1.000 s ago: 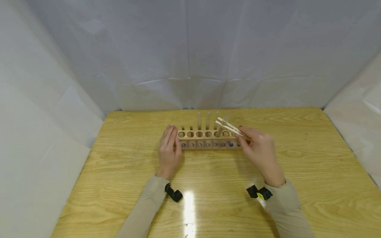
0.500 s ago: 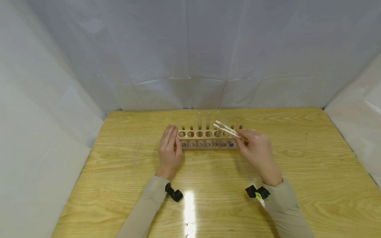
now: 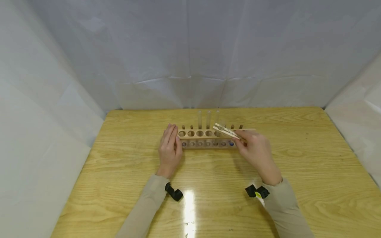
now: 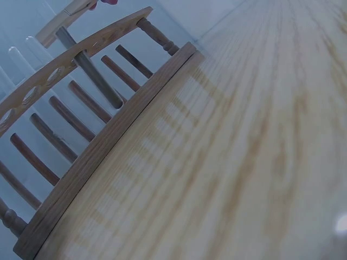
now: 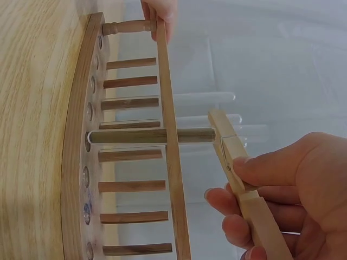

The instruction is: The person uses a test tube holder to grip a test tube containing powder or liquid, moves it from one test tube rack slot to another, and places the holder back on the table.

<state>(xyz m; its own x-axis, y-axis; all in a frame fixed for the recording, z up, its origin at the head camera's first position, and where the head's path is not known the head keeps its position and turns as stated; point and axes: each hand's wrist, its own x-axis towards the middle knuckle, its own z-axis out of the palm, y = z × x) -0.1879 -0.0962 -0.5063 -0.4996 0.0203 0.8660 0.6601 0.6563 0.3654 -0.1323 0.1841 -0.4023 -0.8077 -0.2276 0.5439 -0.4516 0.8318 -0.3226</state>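
My left hand holds the left end of a wooden test tube rack, thumb in front and fingers behind its top bar. My right hand grips a wooden test tube holder between thumb and fingers. The holder's tips are around the upper end of a glass test tube. That tube runs down through a hole in the top bar, its rounded bottom at a hollow in the base in the right wrist view. It looks grey-brown along its length.
Behind the top bar, several clear test tubes stand upside down on the rack's pegs. Other pegs are bare. A purple-blue spot marks one base hollow. The wooden table meets a pale sheet at the back.
My right hand has moved slightly left and the holder's tips have come down, lowering the test tube into the rack and making it more upright. My left hand has stayed at the rack's end.
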